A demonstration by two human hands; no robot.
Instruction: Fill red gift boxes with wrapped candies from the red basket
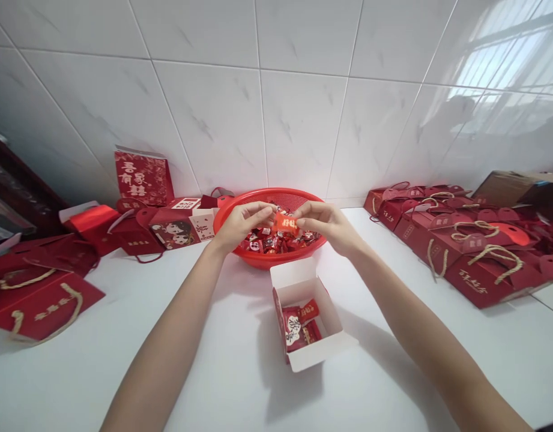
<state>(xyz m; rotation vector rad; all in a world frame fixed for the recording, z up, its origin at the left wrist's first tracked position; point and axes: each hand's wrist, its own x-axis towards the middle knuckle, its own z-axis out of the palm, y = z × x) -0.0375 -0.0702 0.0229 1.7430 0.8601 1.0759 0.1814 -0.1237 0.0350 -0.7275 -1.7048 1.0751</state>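
Note:
Between my two hands, above the red basket (267, 261), is a bright red wrapped candy (286, 224) with light lettering. My left hand (245, 223) pinches its left end, and my right hand (325, 222) pinches its right end. Many wrapped candies (272, 243) fill the basket below. Nearer to me, an open white-lined box (328, 306) stands on the white table with its flaps spread. Inside it lie a dark red packet (293, 327) and a few small red candies (309, 310).
Closed red gift boxes with rope handles (442, 246) stand in rows at the right. More red boxes (46, 300) are at the left, and an upright red box (143, 178) leans near the tiled wall (213, 120). A brown carton (505, 191) is at the far right.

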